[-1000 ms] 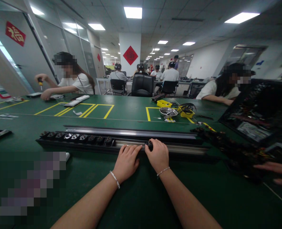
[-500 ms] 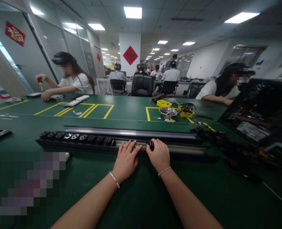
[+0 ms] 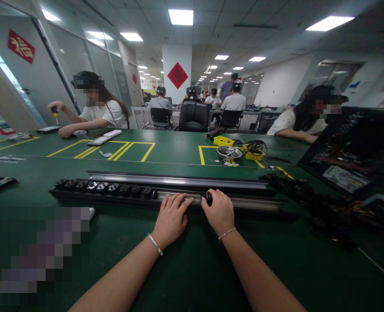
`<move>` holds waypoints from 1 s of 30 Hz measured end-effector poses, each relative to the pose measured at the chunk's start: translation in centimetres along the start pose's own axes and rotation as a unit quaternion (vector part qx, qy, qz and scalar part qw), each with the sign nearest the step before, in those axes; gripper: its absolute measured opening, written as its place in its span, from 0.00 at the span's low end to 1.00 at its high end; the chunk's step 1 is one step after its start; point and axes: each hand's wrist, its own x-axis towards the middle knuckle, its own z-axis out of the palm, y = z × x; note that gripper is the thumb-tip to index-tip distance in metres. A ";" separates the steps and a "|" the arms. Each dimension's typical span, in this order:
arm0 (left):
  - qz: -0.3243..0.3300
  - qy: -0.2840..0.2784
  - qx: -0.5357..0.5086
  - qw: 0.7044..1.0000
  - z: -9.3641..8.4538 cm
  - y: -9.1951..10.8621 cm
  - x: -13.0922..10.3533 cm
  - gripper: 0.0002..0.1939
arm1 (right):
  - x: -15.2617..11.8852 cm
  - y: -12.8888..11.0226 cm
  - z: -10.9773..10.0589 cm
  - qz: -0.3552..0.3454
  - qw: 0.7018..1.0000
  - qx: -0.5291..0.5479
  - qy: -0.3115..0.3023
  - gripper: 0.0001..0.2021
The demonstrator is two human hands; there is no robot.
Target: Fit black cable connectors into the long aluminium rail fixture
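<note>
A long black channel-shaped rail (image 3: 256,204) lies across the table before me, with a row of black socket modules (image 3: 113,188) seated in its left part. My left hand (image 3: 172,219) rests on the rail just right of the last module, fingers spread and flat. Between the fingertips of my right hand (image 3: 221,212) is a small rounded black module (image 3: 208,198), held over the bare metallic stretch of the rail. Its underside is hidden by the fingers. Directly behind runs a second long rail (image 3: 179,179), parallel to the first.
Dark parts and wires (image 3: 328,208) are heaped at the right, beside a large open black case (image 3: 347,151). A metal bowl (image 3: 229,152) and yellow bins (image 3: 223,141) stand farther back. Co-workers sit across the table, one holding a screwdriver (image 3: 55,112). A blurred patch covers something at front left.
My right hand has shifted slightly to the right with the black module in its fingers. The left hand stays nearly where it was on the rail.
</note>
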 end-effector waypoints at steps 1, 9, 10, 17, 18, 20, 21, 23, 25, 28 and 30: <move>0.000 -0.001 -0.001 1.000 0.0 0.0 0.0 0.27 | 0.0 0.0 0.0 0.000 1.000 0.000 -0.001 0.15; 0.004 -0.002 -0.009 1.000 0.0 -0.1 0.0 0.27 | 0.1 0.8 0.0 -0.021 1.000 0.008 0.013 0.15; 0.005 -0.001 -0.009 1.000 0.0 -0.1 0.0 0.27 | 0.1 0.8 0.0 -0.022 1.000 0.009 0.013 0.15; 0.008 0.003 -0.008 1.000 -0.1 -0.1 0.1 0.27 | 0.1 0.9 -0.2 -0.019 1.000 0.011 0.014 0.15; 0.009 0.004 -0.008 1.000 -0.1 -0.1 0.1 0.27 | 0.1 0.9 -0.2 -0.019 1.000 0.011 0.016 0.14; 0.010 0.006 -0.008 1.000 -0.1 -0.1 0.1 0.27 | 0.0 1.0 -0.2 -0.017 1.000 0.009 0.018 0.15; 0.010 0.006 -0.009 1.000 -0.1 -0.1 0.1 0.27 | 0.0 1.1 -0.2 -0.015 1.000 0.007 0.018 0.15; 0.009 0.003 -0.012 1.000 -0.2 -0.1 0.1 0.27 | 0.0 1.2 -0.2 -0.012 1.000 0.002 0.016 0.16; 0.008 -0.001 -0.013 1.000 -0.2 -0.1 0.1 0.27 | 0.0 1.3 -0.2 -0.010 1.000 -0.002 0.013 0.16; 0.006 -0.002 -0.012 1.000 -0.3 -0.1 0.1 0.27 | 0.0 1.3 -0.2 -0.011 1.000 -0.003 0.014 0.16; 0.007 0.000 -0.013 1.000 -0.2 -0.1 0.1 0.27 | 0.0 1.4 -0.1 -0.012 1.000 -0.002 0.018 0.16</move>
